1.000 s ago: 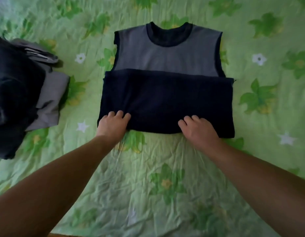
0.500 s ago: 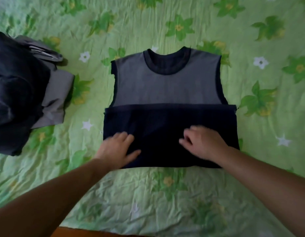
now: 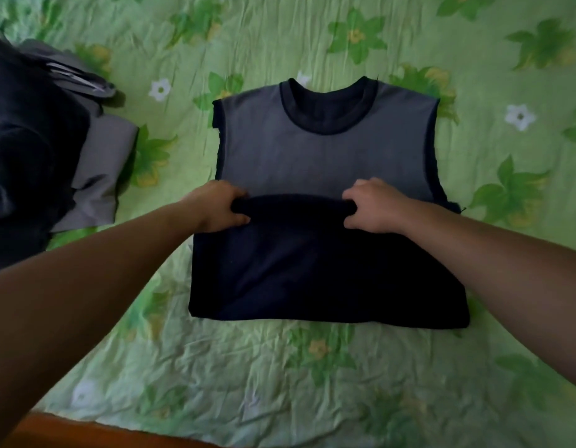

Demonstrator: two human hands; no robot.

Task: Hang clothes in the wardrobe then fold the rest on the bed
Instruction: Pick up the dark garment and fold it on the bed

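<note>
Pinching the dark folded edge of the shirt [image 3: 325,156] with left grip [image 3: 215,206] and right grip [image 3: 377,205], centre frame on the bed [image 3: 312,383]; likely soft, light, limp, best held near both sides.

The bed [image 3: 280,383], under a creased green flowered sheet, carries a grey-and-navy shirt [image 3: 325,156] lying flat beneath the left hand [image 3: 215,208] and right hand [image 3: 374,205], its neck beyond them. A pile of dark and grey clothes [image 3: 38,150] lies out past the left hand.
</note>
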